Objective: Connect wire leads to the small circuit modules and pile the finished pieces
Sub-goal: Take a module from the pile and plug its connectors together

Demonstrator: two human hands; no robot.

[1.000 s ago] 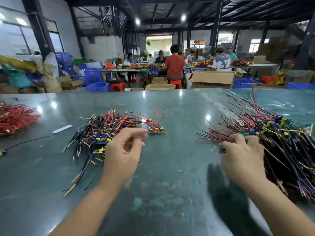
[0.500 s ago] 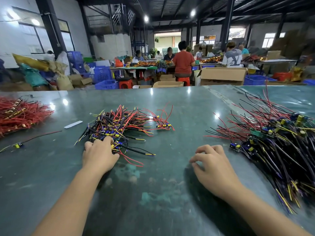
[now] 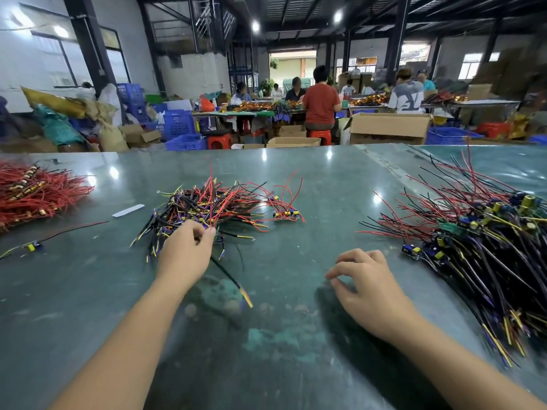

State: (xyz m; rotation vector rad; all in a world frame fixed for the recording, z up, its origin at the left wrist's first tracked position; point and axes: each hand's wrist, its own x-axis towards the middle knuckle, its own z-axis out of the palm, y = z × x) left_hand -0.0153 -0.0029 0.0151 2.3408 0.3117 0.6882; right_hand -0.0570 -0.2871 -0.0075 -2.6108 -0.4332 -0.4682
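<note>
My left hand [image 3: 185, 255] pinching a black lead [image 3: 228, 272] at the near edge of the middle wire pile [image 3: 213, 205], my right hand [image 3: 365, 279] loosely curled, holding nothing, resting on the green tabletop [image 3: 310, 184], module pile [image 3: 485, 244] just beside it to the right, red wire heap [image 3: 32, 193] far left.

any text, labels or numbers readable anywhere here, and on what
None can be read.
Blue crate by the wall: white print, too blurred.
White and grey T-shirt on a far worker: big pattern, not legible as letters.
White strip on the table: looks blank.
Circuit modules: markings too small.
</note>
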